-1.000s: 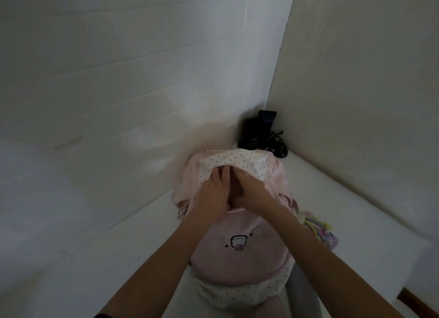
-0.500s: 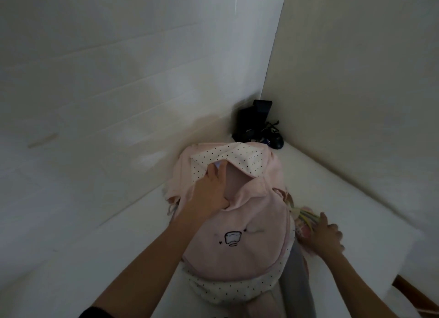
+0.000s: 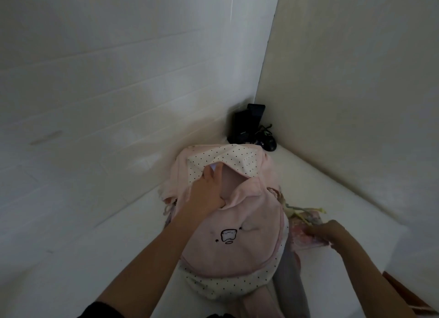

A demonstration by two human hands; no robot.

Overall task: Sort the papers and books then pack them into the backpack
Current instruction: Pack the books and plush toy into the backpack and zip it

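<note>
Head view: pink backpack [image 3: 228, 222] held open on the white table [image 3: 95, 246], next books being fetched.
Left hand [image 3: 206, 194] curls on the opening's edge; right hand [image 3: 332, 232] pinches the pink books [image 3: 306, 237] just beside the bag. If the left grip slackens, the dotted flap [image 3: 228, 160] could sag shut and block the books.

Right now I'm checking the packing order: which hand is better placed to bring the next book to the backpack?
Right. The right hand already rests on the pink book lying beside the backpack, while the left hand is busy holding its opening apart.
</note>
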